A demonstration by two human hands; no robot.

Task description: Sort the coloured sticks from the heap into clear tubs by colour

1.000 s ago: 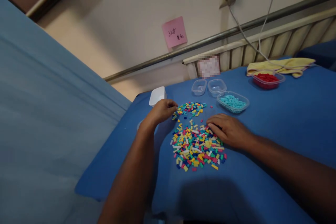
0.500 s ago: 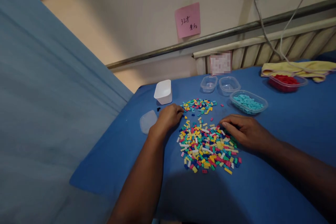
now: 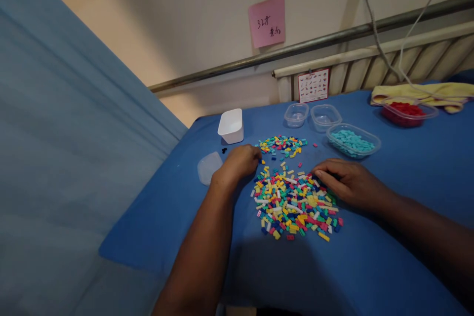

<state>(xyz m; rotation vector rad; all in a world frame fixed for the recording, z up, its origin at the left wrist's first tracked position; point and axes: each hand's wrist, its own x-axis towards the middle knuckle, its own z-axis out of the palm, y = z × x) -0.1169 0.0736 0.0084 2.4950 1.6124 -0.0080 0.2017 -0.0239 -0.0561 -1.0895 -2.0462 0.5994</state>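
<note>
A large pile of small toy building bricks in mixed colours lies on the blue cloth. Behind it is a smaller, flatter pile of the same mixed bricks. My left hand is at the left edge of the smaller pile, fingers curled down and pressed together; whatever they hold is hidden. At the upper right edge of the large pile rests my right hand, thumb and fingers pinched over the bricks. What lies in that pinch is too small to tell. A few loose bricks are scattered between the piles.
Transparent tubs hold turquoise bricks and red bricks. Two empty transparent tubs stand behind. A white box, a translucent lid and a small black piece lie left. A yellow cloth sits back right.
The view has tilted slightly, shifting everything a little upward in the picture. My left hand has moved very slightly right and its fingers have dropped toward the cloth. The right hand stays about where it was.
</note>
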